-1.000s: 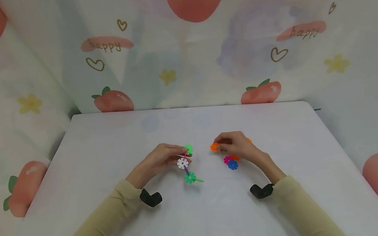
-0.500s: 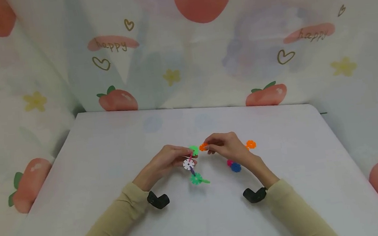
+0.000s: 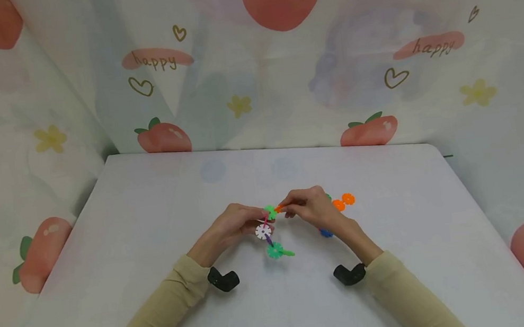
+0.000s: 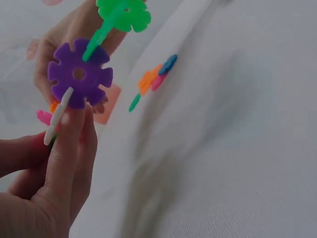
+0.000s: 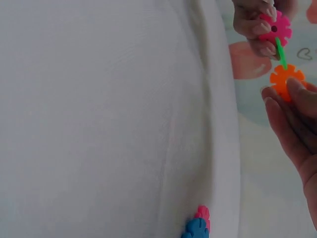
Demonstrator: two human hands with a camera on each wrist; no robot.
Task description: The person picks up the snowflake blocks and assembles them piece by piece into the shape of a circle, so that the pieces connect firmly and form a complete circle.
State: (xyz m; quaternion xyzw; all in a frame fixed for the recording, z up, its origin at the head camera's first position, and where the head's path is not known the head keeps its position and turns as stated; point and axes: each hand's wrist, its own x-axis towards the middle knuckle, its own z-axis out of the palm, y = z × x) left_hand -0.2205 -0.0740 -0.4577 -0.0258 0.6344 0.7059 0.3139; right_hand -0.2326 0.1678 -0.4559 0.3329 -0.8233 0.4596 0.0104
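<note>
My left hand [image 3: 232, 228] holds a chain of notched plastic snowflake discs above the table. The chain includes a white disc [image 3: 263, 231], a purple disc [image 4: 79, 73], a green disc [image 3: 275, 250] and a pink disc [image 5: 277, 30]. At its upper end, a light green disc [image 3: 271, 212] stands by my left fingertips. Between thumb and fingers, my right hand [image 3: 314, 208] pinches an orange disc [image 5: 283, 82]. In the right wrist view its edge meets the light green disc, seen edge-on. My left fingers cover part of the chain.
Loose discs lie on the white table [image 3: 277, 306] beyond and under my right hand: an orange pair [image 3: 348, 198], a blue disc [image 3: 327, 233] and a pink disc [image 5: 203, 214]. Black wrist mounts [image 3: 223, 279] jut from both sleeves. A printed cloth [image 3: 273, 87] stands behind the table.
My right hand has moved left with the orange disc, from beside the loose discs to the light green disc. The orange disc has turned edge-on to the head view.
</note>
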